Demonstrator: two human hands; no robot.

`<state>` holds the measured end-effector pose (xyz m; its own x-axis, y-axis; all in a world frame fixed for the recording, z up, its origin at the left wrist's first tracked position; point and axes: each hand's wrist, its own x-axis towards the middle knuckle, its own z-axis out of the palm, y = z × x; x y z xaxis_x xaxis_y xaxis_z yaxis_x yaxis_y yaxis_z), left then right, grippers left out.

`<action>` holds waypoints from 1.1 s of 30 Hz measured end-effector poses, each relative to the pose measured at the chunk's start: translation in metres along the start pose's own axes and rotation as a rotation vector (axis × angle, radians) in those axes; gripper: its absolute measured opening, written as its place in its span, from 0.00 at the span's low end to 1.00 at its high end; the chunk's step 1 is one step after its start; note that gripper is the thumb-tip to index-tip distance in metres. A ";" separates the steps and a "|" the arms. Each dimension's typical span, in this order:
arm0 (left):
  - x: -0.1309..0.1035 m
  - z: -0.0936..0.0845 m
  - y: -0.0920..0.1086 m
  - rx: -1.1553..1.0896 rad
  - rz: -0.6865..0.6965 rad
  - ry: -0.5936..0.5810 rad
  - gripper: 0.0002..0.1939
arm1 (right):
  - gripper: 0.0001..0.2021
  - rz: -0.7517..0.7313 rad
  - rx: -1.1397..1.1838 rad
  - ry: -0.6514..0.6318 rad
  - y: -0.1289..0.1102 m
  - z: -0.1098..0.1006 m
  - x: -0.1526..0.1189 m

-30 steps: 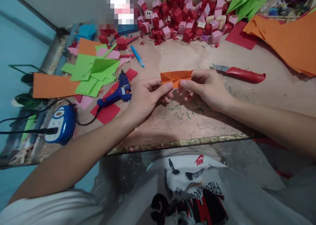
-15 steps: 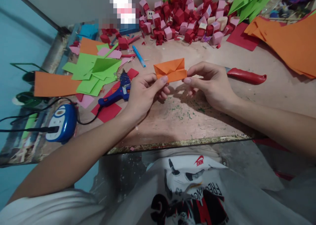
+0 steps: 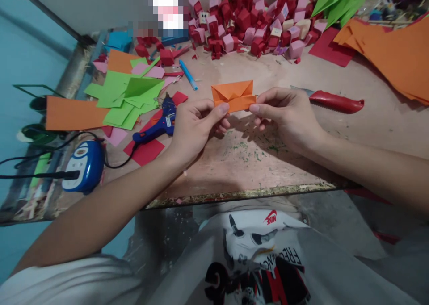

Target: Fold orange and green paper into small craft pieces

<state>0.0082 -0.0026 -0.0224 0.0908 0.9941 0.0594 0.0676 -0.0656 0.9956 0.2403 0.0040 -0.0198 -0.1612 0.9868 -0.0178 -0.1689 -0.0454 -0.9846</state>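
Between my hands, above the table, is a small folded orange paper (image 3: 234,95) with triangular flaps along its upper part and a folded strip below. My left hand (image 3: 201,119) pinches its lower left edge, thumb in front. At the lower right corner, my right hand (image 3: 284,113) pinches it between thumb and fingers. A red-handled knife (image 3: 337,102) lies on the table just beyond my right hand; part of its blade shows. Partly covered by my left hand is a blue glue gun (image 3: 157,128) resting on red paper (image 3: 145,152).
Many small red and pink folded paper boxes (image 3: 243,23) lie heaped at the back. Green paper sheets (image 3: 117,90) are at left, beside a blue plug-in power unit (image 3: 83,166) with cords. A blue pen (image 3: 188,75) lies mid-table. Orange sheets (image 3: 392,55) spread at right.
Both hands and the folded orange paper have shifted very slightly to the right. The grip of each hand looks the same.
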 end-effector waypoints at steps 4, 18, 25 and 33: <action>0.000 0.001 0.006 0.042 0.019 0.008 0.23 | 0.20 0.053 0.099 -0.048 -0.004 -0.002 0.000; -0.004 0.003 0.006 0.120 0.081 -0.129 0.14 | 0.18 0.139 -0.008 -0.226 -0.003 0.001 -0.001; -0.003 0.004 0.003 0.057 0.005 -0.145 0.14 | 0.19 0.109 -0.044 -0.215 -0.005 0.003 -0.004; -0.004 0.004 0.005 0.073 0.004 -0.138 0.17 | 0.20 0.105 -0.063 -0.197 -0.005 0.002 -0.005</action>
<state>0.0117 -0.0074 -0.0180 0.2270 0.9727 0.0479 0.1383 -0.0808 0.9871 0.2397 -0.0015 -0.0143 -0.3626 0.9273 -0.0929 -0.0805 -0.1305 -0.9882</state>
